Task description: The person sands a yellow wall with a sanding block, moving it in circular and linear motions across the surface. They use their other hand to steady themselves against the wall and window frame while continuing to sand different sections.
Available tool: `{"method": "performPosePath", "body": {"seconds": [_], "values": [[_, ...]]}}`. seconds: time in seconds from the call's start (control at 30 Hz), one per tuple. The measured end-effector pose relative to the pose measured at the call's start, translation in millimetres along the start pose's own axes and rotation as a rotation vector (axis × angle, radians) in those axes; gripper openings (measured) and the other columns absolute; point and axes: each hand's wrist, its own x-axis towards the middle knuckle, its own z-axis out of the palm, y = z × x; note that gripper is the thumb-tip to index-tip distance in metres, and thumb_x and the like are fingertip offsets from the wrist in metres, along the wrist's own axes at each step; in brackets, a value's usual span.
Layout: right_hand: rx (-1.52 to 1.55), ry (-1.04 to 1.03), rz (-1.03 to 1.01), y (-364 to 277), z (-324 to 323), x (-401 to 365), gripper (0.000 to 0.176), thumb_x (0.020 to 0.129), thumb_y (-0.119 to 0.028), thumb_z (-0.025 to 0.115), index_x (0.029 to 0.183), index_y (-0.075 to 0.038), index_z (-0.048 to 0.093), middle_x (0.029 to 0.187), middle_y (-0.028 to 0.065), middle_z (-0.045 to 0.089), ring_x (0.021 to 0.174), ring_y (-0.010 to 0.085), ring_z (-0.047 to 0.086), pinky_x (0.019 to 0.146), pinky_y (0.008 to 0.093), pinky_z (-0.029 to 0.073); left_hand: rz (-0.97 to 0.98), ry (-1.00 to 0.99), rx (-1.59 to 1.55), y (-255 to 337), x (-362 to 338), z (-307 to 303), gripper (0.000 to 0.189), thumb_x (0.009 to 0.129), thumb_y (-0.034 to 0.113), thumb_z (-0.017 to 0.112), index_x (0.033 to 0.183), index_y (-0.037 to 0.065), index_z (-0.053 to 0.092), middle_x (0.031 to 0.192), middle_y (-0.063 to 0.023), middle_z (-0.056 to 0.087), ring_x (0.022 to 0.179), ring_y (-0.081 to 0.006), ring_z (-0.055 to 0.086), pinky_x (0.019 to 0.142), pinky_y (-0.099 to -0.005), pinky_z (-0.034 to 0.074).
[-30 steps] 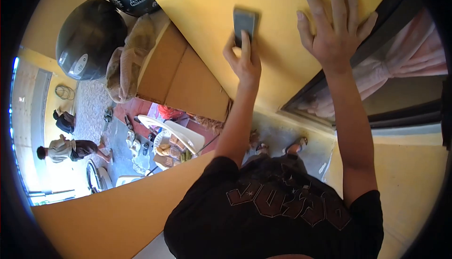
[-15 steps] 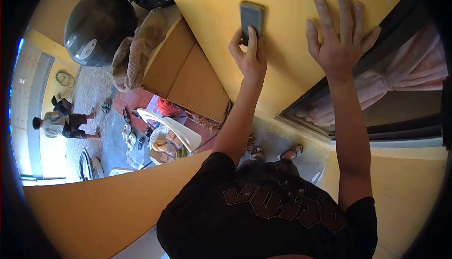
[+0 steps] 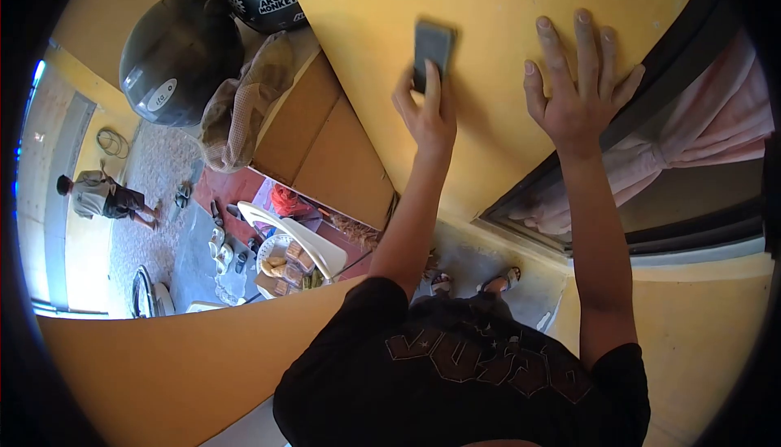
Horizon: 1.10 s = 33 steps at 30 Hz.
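My left hand grips a dark grey rectangular block from below, fingers pressed along it. The block lies against the yellow wall; its exact kind cannot be made out. To its right, my right hand rests on the same wall, palm down with fingers spread and nothing held. Beside that hand runs the dark window frame, with a pink curtain behind the glass.
Two helmets and a mesh cloth sit on a brown cabinet at left. Below stands a white chair near a basket of packed food. Several shoes lie on the floor. Another person is farther off.
The view has shifted slightly, so the wall and helmets sit lower. Both hands appear a little lower, the block still in my left hand. The distant person has changed leg position.
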Motion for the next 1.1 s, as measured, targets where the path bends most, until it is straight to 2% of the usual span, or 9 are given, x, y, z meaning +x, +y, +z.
{"method": "performPosePath", "body": {"seconds": [0.1, 0.2, 0.33, 0.43, 0.57, 0.67, 0.9, 1.0, 1.1], "values": [[0.004, -0.012, 0.01, 0.7, 1.5, 1.9, 0.038, 0.091, -0.041, 0.049, 0.125, -0.03, 0.063, 0.139, 0.0044, 0.051, 0.13, 0.0264, 0.043, 0.114, 0.0551, 0.002, -0.187, -0.147, -0.045, -26.7, -107.4, 3.7, 0.043, 0.085, 0.002, 0.066, 0.127, -0.001, 0.057, 0.119, -0.0241, 0.052, 0.103, -0.0353, 0.052, 0.088, -0.0421, 0.044], [0.046, -0.028, 0.051, 0.5, 2.2, -0.9, 0.04, 0.087, -0.043, 0.055, 0.125, -0.034, 0.062, 0.139, -0.0002, 0.052, 0.133, 0.0236, 0.041, 0.114, 0.0579, 0.003, -0.238, -0.141, -0.112, -8.2, -115.6, 0.0, 0.042, 0.085, 0.002, 0.066, 0.126, -0.003, 0.057, 0.119, -0.0243, 0.052, 0.103, -0.0348, 0.052, 0.088, -0.0421, 0.045], [0.042, -0.041, 0.046, -0.3, -0.1, -0.1, 0.04, 0.086, -0.042, 0.055, 0.125, -0.034, 0.062, 0.139, -0.0003, 0.052, 0.132, 0.0232, 0.042, 0.114, 0.0584, 0.004, -0.072, 0.051, -0.058, 18.6, -2.4, 6.9, 0.04, 0.085, 0.001, 0.067, 0.124, -0.002, 0.059, 0.118, -0.0231, 0.052, 0.102, -0.0336, 0.052, 0.084, -0.0414, 0.046], [0.033, -0.038, 0.038, -0.6, -1.1, -1.6, 0.038, 0.089, -0.041, 0.053, 0.125, -0.032, 0.062, 0.139, 0.0016, 0.052, 0.132, 0.0246, 0.042, 0.114, 0.0572, 0.003, 0.032, 0.117, -0.079, 15.7, 28.4, 7.7, 0.04, 0.084, 0.002, 0.069, 0.123, -0.001, 0.06, 0.119, -0.0219, 0.052, 0.101, -0.0334, 0.052, 0.083, -0.0406, 0.046], [0.056, -0.019, 0.019, 0.6, -0.5, -0.6, 0.037, 0.09, -0.04, 0.051, 0.124, -0.031, 0.063, 0.138, 0.0031, 0.052, 0.132, 0.0256, 0.041, 0.114, 0.056, 0.003, -0.103, -0.046, -0.012, -22.1, -86.6, 4.1, 0.039, 0.084, 0.003, 0.07, 0.122, 0.001, 0.061, 0.118, -0.021, 0.053, 0.098, -0.0324, 0.054, 0.083, -0.0393, 0.047], [0.056, -0.013, 0.051, -1.5, 1.0, -1.0, 0.039, 0.086, -0.042, 0.056, 0.123, -0.033, 0.063, 0.138, -0.0008, 0.052, 0.133, 0.0224, 0.041, 0.112, 0.061, 0.008, -0.151, -0.088, -0.048, -23.6, -101.2, 1.3, 0.038, 0.084, 0.003, 0.07, 0.121, 0.002, 0.063, 0.118, -0.0211, 0.054, 0.097, -0.0321, 0.055, 0.082, -0.0391, 0.047], [0.041, -0.013, 0.022, -0.7, -0.4, -2.3, 0.037, 0.089, -0.041, 0.054, 0.123, -0.031, 0.064, 0.139, 0.0028, 0.052, 0.132, 0.0255, 0.041, 0.114, 0.0569, 0.005, 0.086, 0.1, -0.091, 12.0, 33.9, 0.1, 0.036, 0.082, 0.003, 0.07, 0.118, 0.002, 0.064, 0.115, -0.0206, 0.056, 0.094, -0.0328, 0.056, 0.081, -0.0395, 0.048], [0.041, -0.004, 0.015, 0.4, 1.2, -0.6, 0.037, 0.089, -0.04, 0.054, 0.123, -0.032, 0.064, 0.139, 0.0027, 0.052, 0.133, 0.0254, 0.041, 0.114, 0.0567, 0.005, -0.028, 0.023, -0.064, 5.7, -2.7, -4.1, 0.036, 0.081, 0.002, 0.071, 0.117, 0.002, 0.065, 0.115, -0.0203, 0.056, 0.094, -0.0323, 0.056, 0.081, -0.0393, 0.048], [0.085, 0.017, 0.05, 1.0, 4.0, -1.2, 0.039, 0.085, -0.042, 0.057, 0.122, -0.033, 0.063, 0.138, -0.0008, 0.053, 0.131, 0.0218, 0.043, 0.112, 0.0603, 0.008, -0.197, -0.12, -0.068, -13.2, -94.9, -5.3, 0.036, 0.082, 0.001, 0.071, 0.117, 0.002, 0.065, 0.116, -0.0197, 0.057, 0.096, -0.0301, 0.059, 0.08, -0.0376, 0.05]]}}
